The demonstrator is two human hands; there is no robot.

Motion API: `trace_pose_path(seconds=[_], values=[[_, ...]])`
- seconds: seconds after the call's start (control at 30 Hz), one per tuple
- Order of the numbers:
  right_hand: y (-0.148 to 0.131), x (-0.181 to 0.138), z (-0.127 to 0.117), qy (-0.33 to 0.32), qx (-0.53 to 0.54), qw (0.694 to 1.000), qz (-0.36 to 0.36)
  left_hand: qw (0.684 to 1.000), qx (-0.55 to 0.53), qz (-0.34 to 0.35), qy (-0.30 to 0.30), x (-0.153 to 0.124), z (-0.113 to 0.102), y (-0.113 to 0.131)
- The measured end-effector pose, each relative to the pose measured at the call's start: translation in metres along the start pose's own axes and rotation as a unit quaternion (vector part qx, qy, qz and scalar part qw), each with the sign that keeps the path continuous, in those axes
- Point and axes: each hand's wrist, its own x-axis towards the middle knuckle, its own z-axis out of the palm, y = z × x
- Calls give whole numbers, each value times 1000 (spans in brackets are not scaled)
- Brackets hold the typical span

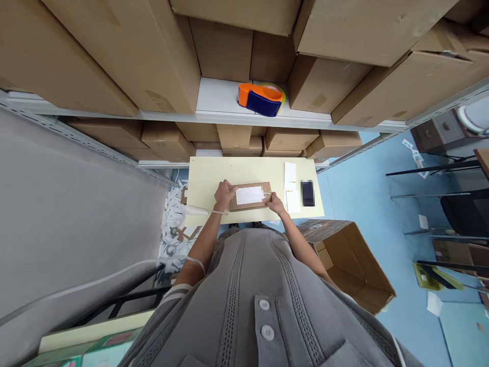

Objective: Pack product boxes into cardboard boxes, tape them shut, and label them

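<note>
Cardboard, head view: the box [249, 206] lies flat on the table [208, 173] before you, your left hand [224, 193] gripping its left end, your right hand [275, 204] closed at the other, though whether those fingertips pinch box or label [249, 195] cannot be told. Done, as judged: box looks shut, label lies on its top face. Open: whether the label is fully stuck down does not show, and you have white slips [293, 201] lying apart, right of the box, with the tape dispenser [260, 99] on the shelf [217, 104].
</note>
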Motion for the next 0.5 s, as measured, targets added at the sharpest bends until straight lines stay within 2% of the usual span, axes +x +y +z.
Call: trace_pose_path(seconds=[0.2, 0.33, 0.5], values=[[5, -3, 2, 12, 37, 999, 13, 991, -121, 53, 14, -11, 7, -38], [10, -3, 6, 8, 68, 997, 19, 976, -207, 67, -14, -30, 17, -59], [12, -4, 14, 24, 119, 992, 31, 956, -280, 59, -63, -48, 26, -69]])
